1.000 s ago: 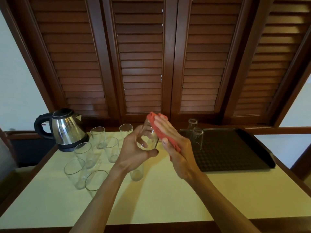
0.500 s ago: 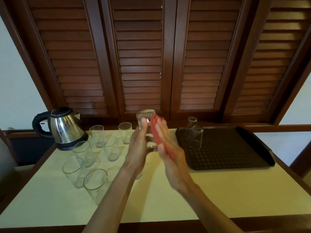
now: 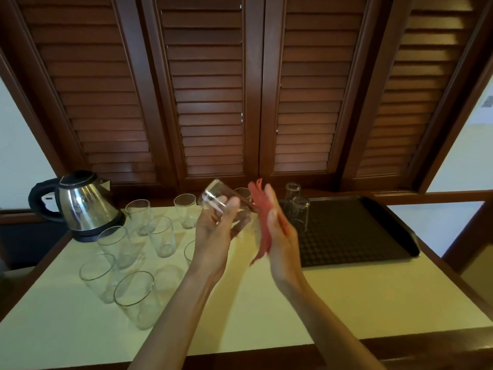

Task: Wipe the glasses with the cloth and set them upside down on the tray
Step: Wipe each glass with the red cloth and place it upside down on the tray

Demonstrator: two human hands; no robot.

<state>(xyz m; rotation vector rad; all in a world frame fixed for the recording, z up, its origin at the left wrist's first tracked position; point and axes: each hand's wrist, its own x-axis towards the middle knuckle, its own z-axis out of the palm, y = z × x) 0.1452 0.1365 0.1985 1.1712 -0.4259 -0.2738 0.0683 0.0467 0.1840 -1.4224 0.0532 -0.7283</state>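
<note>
My left hand [image 3: 218,231] grips a clear glass [image 3: 217,198] held above the table, tilted with its base up and to the left. My right hand [image 3: 280,233] has straight fingers and presses a red cloth [image 3: 260,217] flat against the glass's open end. Two glasses [image 3: 298,209] stand upside down at the far left corner of the dark tray [image 3: 360,231]. Several more clear glasses [image 3: 133,263] stand upright on the table's left half.
A steel kettle [image 3: 82,206] with a black handle stands at the back left of the pale yellow table [image 3: 266,303]. Brown louvred shutters [image 3: 213,89] rise behind the table. The table has a dark wooden edge all round.
My left hand has turned the glass from upright to tilted, base up and left. The red cloth now lies flat under my straightened right hand at the glass's mouth.
</note>
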